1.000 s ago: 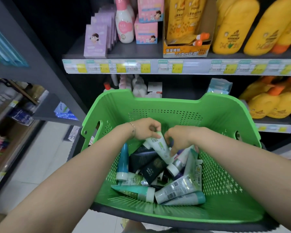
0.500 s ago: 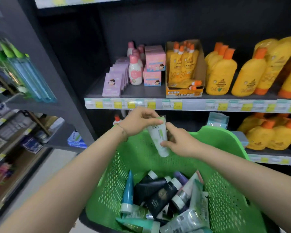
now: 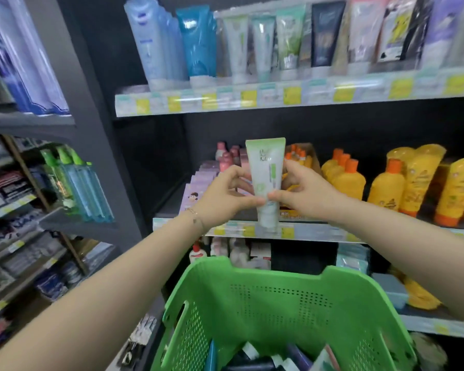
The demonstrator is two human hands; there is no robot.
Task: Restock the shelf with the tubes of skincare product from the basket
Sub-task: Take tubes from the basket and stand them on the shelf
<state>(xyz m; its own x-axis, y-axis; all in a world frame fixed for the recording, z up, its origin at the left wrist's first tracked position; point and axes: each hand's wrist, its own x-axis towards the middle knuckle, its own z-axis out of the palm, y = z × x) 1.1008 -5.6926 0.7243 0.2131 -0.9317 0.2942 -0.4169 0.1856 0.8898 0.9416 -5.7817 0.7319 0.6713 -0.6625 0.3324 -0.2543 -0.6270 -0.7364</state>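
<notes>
A white and pale green tube [image 3: 265, 178] stands upright in the air, cap down, in front of the middle shelf. My left hand [image 3: 225, 195] pinches its left side and my right hand [image 3: 303, 192] pinches its right side. Below, the green basket [image 3: 276, 303] holds several more tubes [image 3: 255, 361], only their tops showing at the frame's bottom edge. The top shelf [image 3: 292, 96] carries a row of standing tubes [image 3: 263, 41], several of them white and green like the held one.
Yellow bottles with orange caps [image 3: 386, 183] fill the middle shelf's right side. Pink bottles and lilac boxes [image 3: 220, 162] sit behind my hands. A side rack on the left holds blue and green bottles [image 3: 78, 186].
Both hands have lifted the white-green tube out of the basket to the height of the middle shelf. The view has tilted up, bringing the top shelf of tubes into sight.
</notes>
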